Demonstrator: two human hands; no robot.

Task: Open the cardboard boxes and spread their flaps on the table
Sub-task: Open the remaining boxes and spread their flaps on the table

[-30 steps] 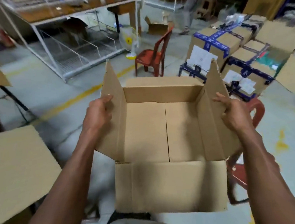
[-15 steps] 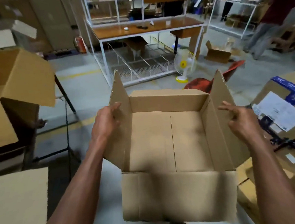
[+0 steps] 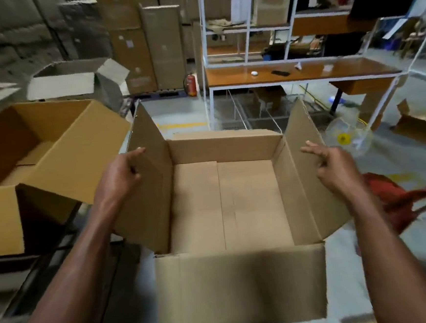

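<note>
An open, empty brown cardboard box (image 3: 232, 205) hangs in the air in front of me, carried between both hands. My left hand (image 3: 121, 176) grips its left side flap, which stands up. My right hand (image 3: 334, 162) grips the upright right side flap. The near flap (image 3: 242, 284) hangs down toward me and the far flap is folded outward. A second open cardboard box (image 3: 61, 158) with spread flaps sits at my left on a dark table (image 3: 53, 255).
A white metal rack with a wooden shelf (image 3: 301, 72) stands ahead. Stacked cartons (image 3: 147, 46) line the back wall beside a red fire extinguisher (image 3: 190, 84). A small fan (image 3: 347, 138) and a red chair (image 3: 408, 197) are at the right on the floor.
The view has swung left with the box still held by both side flaps. The open box on the left table has come closer into view; the taped boxes at the right have gone.
</note>
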